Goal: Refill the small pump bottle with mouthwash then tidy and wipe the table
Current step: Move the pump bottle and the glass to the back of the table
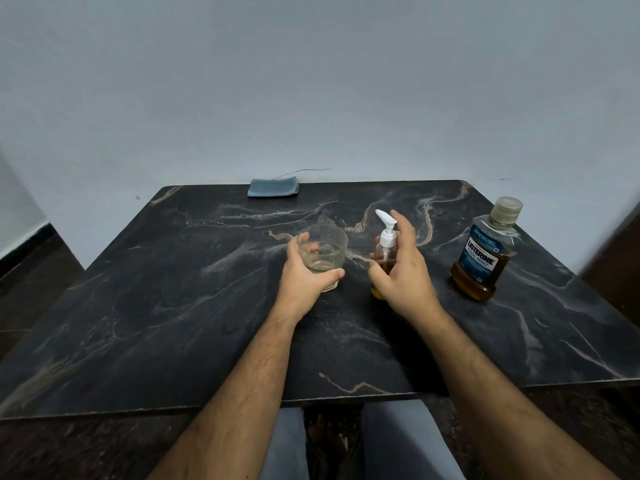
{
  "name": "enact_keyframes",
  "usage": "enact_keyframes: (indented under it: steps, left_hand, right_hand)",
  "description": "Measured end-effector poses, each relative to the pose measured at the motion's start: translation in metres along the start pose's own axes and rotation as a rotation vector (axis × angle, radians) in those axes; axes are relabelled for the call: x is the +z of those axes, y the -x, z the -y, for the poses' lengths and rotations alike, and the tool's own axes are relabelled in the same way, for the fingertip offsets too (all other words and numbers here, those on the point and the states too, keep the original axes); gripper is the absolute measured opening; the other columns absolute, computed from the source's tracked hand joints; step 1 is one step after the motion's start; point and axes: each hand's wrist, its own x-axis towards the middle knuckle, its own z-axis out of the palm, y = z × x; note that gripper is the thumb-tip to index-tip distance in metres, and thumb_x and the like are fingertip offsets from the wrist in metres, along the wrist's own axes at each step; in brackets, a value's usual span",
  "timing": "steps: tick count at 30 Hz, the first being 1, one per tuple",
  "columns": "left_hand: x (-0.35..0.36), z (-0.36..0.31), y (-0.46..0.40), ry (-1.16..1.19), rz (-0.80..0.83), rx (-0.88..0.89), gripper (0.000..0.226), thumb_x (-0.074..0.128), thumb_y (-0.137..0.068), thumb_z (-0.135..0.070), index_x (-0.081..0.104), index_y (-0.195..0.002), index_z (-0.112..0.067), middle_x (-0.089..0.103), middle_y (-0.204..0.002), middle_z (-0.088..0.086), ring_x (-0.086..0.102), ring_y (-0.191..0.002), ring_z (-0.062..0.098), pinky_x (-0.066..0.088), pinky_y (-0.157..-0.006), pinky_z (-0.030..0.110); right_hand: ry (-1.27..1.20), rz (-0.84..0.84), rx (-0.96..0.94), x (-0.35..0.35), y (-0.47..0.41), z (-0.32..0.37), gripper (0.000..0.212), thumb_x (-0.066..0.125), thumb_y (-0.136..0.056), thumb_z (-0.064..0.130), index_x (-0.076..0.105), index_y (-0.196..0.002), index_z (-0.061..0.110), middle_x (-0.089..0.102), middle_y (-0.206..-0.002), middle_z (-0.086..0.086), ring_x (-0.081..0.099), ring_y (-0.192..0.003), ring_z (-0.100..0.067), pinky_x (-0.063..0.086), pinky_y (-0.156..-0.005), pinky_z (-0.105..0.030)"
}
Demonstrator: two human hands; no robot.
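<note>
A small clear pump bottle (pixel 386 247) with a white pump head stands upright at the table's middle, amber liquid in its lower part. My right hand (pixel 401 268) wraps around its body, index finger raised beside the pump head. A clear glass tumbler (pixel 325 251) stands just left of it, nearly empty, with my left hand (pixel 304 271) gripping its near side. A large mouthwash bottle (pixel 485 254) with a blue label, amber liquid and its cap on stands at the right.
A folded blue-grey cloth (pixel 273 188) lies at the far edge of the dark marble table (pixel 173 306), against the pale wall. The table's right edge runs close to the mouthwash bottle. My knees show below the near edge.
</note>
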Motion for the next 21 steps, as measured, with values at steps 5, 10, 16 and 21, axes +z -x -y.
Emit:
enact_keyframes:
  steps: [5,10,16,21]
  left_hand:
    - [-0.001,-0.003,0.002,-0.023,-0.011,-0.017,0.103,0.088,-0.046,-0.049,0.035,-0.135,-0.040,0.060,-0.119,-0.018,0.061,-0.110,0.004,0.051,-0.101,0.037]
    - [-0.001,-0.006,0.004,-0.031,-0.015,-0.027,0.104,0.087,-0.046,-0.051,0.035,-0.135,-0.040,0.060,-0.120,-0.017,0.062,-0.110,0.004,0.051,-0.102,0.038]
    - [0.000,-0.011,0.007,-0.066,-0.037,-0.036,0.112,0.087,-0.043,-0.054,0.034,-0.140,-0.036,0.049,-0.139,-0.005,0.052,-0.126,0.012,0.043,-0.110,0.041]
    - [-0.004,-0.014,0.013,-0.077,-0.015,-0.048,0.125,0.088,-0.043,-0.057,0.027,-0.149,-0.028,0.050,-0.142,-0.006,0.050,-0.128,0.012,0.042,-0.111,0.041]
  right_hand:
    - [-0.019,-0.030,0.020,-0.002,0.002,-0.007,0.078,0.071,-0.083,0.022,0.025,-0.143,0.043,0.063,-0.098,0.016,0.062,-0.090,0.000,0.046,-0.077,-0.013]
    - [-0.102,-0.001,0.109,-0.005,0.009,-0.013,0.074,0.078,-0.078,0.026,0.036,-0.138,0.038,0.064,-0.110,0.017,0.062,-0.105,-0.002,0.048,-0.091,-0.024]
    - [-0.110,0.033,0.177,-0.010,0.017,-0.018,0.048,0.077,-0.080,0.021,0.058,-0.124,0.024,0.069,-0.107,0.012,0.064,-0.100,0.000,0.053,-0.093,-0.029]
    - [-0.187,0.126,0.245,-0.016,0.016,-0.020,0.056,0.068,-0.081,0.006,0.055,-0.134,0.019,0.068,-0.120,0.006,0.062,-0.113,-0.007,0.049,-0.103,-0.038]
